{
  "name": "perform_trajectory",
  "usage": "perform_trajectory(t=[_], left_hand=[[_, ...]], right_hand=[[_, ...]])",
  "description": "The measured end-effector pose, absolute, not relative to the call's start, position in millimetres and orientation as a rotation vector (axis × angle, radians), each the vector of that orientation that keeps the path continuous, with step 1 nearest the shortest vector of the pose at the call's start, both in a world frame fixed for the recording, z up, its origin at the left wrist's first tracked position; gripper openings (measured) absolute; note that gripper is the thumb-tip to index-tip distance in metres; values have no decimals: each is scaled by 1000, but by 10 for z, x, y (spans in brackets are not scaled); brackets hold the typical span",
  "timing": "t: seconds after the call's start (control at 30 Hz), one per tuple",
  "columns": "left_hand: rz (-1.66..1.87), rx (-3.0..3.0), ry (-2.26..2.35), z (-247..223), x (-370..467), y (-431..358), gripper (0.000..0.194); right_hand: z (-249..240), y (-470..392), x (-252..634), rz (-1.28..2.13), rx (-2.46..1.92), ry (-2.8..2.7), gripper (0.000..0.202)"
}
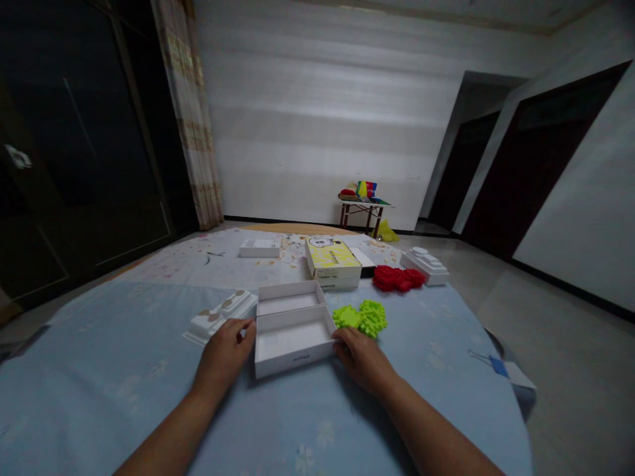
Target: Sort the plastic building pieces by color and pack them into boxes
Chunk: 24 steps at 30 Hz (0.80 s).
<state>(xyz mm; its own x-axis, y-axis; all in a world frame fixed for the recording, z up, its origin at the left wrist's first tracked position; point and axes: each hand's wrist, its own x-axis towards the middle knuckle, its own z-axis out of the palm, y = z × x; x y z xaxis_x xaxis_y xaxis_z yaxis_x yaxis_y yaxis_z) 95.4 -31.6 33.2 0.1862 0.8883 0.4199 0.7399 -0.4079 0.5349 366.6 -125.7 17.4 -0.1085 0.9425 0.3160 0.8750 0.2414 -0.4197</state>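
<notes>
An open white box (296,360) lies on the table in front of me, its two shallow halves joined one behind the other, and both look bare inside. At its left wall my left hand (229,345) has its fingers curled against the edge. My right hand (361,356) pinches the right wall near the front corner. Bright green toothed pieces (361,317) sit just beyond my right fingers. Beside my left hand is a white moulded plastic tray (223,314) with round brownish spots.
Farther back stand a yellow-and-white printed box (333,259), a white carton (260,248), red pieces (397,278) and another white moulded tray (425,266). A blue floral tablecloth (278,430) covers the round table. A small side table (366,203) stands by the wall.
</notes>
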Motion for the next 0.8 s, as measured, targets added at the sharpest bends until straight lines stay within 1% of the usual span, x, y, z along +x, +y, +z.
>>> perform_trajectory(t=[0.13, 0.37, 0.8], left_hand=[[967, 2217, 1582, 285, 985, -303, 43], [974, 2177, 1604, 211, 999, -217, 44], [950, 2210, 1544, 238, 991, -196, 39]], right_hand=[[154, -1247, 3671, 161, -1661, -1996, 23], [172, -1232, 3672, 145, -1677, -2001, 25], [186, -1218, 3677, 151, -1673, -2036, 26]])
